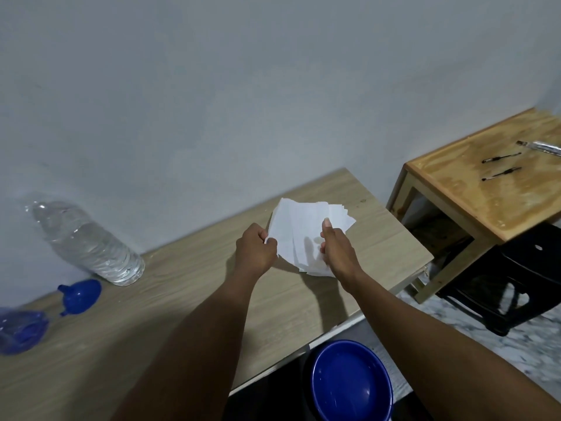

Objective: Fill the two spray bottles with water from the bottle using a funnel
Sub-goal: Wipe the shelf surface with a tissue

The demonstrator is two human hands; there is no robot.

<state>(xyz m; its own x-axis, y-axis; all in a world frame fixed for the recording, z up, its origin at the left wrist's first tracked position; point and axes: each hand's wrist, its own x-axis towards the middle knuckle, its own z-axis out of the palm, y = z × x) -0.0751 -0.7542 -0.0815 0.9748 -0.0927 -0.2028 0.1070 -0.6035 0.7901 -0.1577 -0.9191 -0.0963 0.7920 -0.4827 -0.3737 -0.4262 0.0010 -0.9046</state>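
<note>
A clear water bottle (88,241) stands at the back left of the light wooden table (170,302). In front of it a blue funnel (79,296) lies on its side. At the far left edge sits a blurred blue translucent spray bottle (21,331); I cannot make out a second one. Both hands are near the table's right end, far from these objects. My left hand (256,250) and my right hand (335,249) each pinch a side of a stack of white paper tissues (303,235), held just above the tabletop.
A blue basin (349,384) with a little water sits on the floor below the table's front edge. To the right stands a lower wooden side table (473,208) with two pens and a silvery tube. A black stool (516,287) is beside it. A white wall runs behind.
</note>
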